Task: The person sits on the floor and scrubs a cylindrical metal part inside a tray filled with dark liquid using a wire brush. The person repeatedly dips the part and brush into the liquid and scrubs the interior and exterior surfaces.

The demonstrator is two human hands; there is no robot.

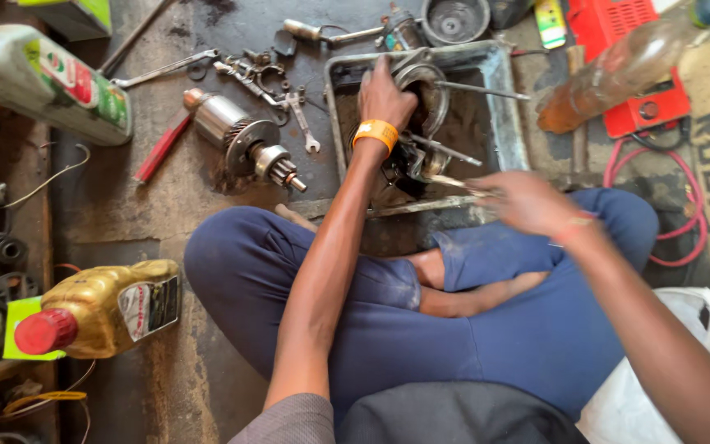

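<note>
Hands (454,148) over tray (509,123), gold bottle (100,308) left

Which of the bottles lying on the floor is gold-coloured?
The gold bottle with the red cap, lower left beside the person's knee. The upper-left bottle is pale green; the upper-right bottle is clear.

The left hand (385,97) reaches into the tray (509,123) and rests on a round metal housing (429,90) there. Just right of that grip, rods (478,89) stick out across the tray. The right hand (527,201) hovers at the tray's near edge, holding a thin tool (454,182). Left of the tray, on the floor, lie a motor armature (244,144) and wrenches (289,99). A bottle (96,308) lies far left, nearer the person.
</note>
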